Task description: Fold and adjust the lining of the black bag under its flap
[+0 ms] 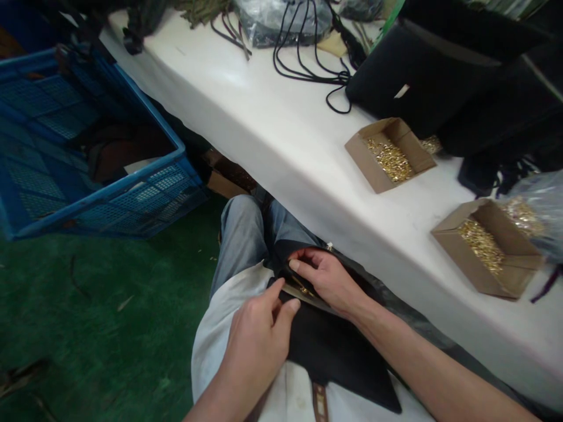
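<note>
A black bag (338,346) lies across my lap, its mouth parted and a pale inner edge showing. My left hand (259,328) pinches the near edge of that mouth between thumb and forefinger. At the far side, my right hand (328,275) has its fingers curled in at the opening, thumb on the edge, gripping the bag's black material. Between the two hands a small gold-coloured metal piece (302,287) shows at the opening; its exact kind is unclear. The fingertips of the right hand are partly hidden inside.
On the white table (246,105) stand two small cardboard boxes, one (376,176) nearer the middle and another (497,281) at right, both holding small gold pieces. Black bags (422,70) and black cords (303,64) lie behind. A blue crate (145,199) stands left on the green floor.
</note>
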`<state>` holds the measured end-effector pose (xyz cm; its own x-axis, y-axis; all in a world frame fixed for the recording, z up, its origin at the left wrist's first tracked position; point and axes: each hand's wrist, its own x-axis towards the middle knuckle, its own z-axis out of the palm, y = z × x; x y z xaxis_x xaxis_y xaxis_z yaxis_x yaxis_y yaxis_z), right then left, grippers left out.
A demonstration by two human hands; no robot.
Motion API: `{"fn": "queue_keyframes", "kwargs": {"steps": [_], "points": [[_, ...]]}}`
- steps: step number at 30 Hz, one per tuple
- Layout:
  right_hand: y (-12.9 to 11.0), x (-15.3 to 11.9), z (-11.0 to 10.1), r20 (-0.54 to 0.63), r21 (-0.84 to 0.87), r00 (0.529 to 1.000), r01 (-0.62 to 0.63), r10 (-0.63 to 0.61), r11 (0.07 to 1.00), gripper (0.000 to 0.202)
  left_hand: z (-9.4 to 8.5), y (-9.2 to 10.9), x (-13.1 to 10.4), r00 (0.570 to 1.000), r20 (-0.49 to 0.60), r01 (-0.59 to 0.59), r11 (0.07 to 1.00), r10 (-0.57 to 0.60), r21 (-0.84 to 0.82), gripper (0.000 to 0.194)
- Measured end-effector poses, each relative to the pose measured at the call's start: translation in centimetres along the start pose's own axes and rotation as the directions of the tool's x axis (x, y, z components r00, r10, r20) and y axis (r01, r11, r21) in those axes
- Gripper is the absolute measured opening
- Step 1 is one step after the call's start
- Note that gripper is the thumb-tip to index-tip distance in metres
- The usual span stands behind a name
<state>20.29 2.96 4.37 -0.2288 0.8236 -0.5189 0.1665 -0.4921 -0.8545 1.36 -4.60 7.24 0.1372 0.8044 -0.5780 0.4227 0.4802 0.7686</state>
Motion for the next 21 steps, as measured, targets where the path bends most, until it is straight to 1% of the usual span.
{"fn": "queue_keyframes", "kwargs": {"steps": [1, 3, 5, 7, 9, 10, 12, 16, 19, 21], "points": [[-0.1, -0.1, 0.0, -0.018, 0.004, 1.0, 0.013, -0.013, 1.0, 0.033, -0.1, 0.4, 0.1, 0.999, 0.028, 0.033, 0.997, -0.031, -0.076, 0.059], [-0.3, -0.1, 0.1, -0.044, 0.01, 0.998, 0.039, -0.038, 0.999, 0.032, -0.1, 1.4, 0.4, 0.993, 0.107, 0.078, 0.962, -0.051, -0.263, 0.06], [-0.3, -0.2, 0.2, -0.057, 0.016, 0.996, 0.065, -0.064, 0.998, 0.032, 0.3, 2.5, 0.4, 0.988, 0.151, 0.108, 0.884, -0.044, -0.454, 0.058], [-0.4, -0.1, 0.2, -0.059, 0.019, 0.994, 0.089, -0.088, 0.996, 0.033, 1.2, 3.3, 0.4, 0.987, 0.152, 0.136, 0.789, -0.055, -0.599, 0.053], [-0.3, 0.0, 0.2, -0.052, 0.02, 0.993, 0.105, -0.104, 0.994, 0.034, 2.4, 3.7, 0.5, 0.991, 0.114, 0.13, 0.71, -0.071, -0.692, 0.045], [-0.3, 0.0, 0.1, -0.049, 0.019, 0.993, 0.109, -0.108, 0.994, 0.034, 3.2, 3.7, 0.6, 0.994, 0.079, 0.106, 0.692, -0.072, -0.714, 0.041], [-0.1, -0.2, 0.0, -0.048, 0.016, 0.993, 0.11, -0.109, 0.994, 0.036, 4.5, 3.3, 0.9, 0.998, -0.013, 0.037, 0.7, -0.066, -0.713, 0.041], [0.5, -1.0, -0.3, -0.034, -0.011, 0.996, 0.081, -0.081, 0.997, 0.043, 6.2, 2.4, 1.3, 0.982, -0.168, -0.035, 0.778, -0.091, -0.628, 0.053], [1.3, -1.7, -0.4, -0.049, -0.057, 0.996, 0.071, -0.074, 0.996, 0.049, 7.0, 2.0, 1.4, 0.965, -0.244, -0.057, 0.837, -0.092, -0.544, 0.05], [1.9, -1.9, -0.5, -0.064, -0.097, 0.995, 0.07, -0.077, 0.993, 0.05, 7.5, 1.6, 1.7, 0.958, -0.273, -0.061, 0.872, -0.085, -0.486, 0.047]]}}
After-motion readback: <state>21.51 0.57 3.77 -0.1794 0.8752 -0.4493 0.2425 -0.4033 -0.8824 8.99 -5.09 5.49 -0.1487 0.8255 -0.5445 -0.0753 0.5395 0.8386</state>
